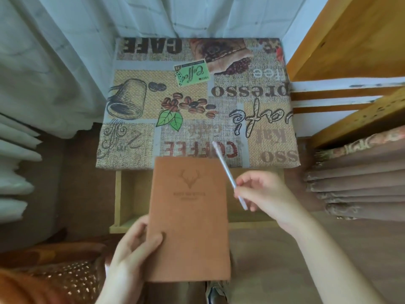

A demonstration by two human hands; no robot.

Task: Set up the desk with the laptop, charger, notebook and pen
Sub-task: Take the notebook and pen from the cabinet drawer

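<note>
L hand: fingers curled round lower-left edge of tan suede-look notebook w/ embossed deer head, thumb on cover. R hand: pinches slim white pen, tip angled up-left over notebook's top-right corner. Ahead of both: coffee-print cloth-covered desk.

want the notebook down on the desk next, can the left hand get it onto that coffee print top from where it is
Probably yes. The left hand grips the notebook just short of the desk, and the printed top shows nothing lying on it. The pen sits off to the right.
</note>
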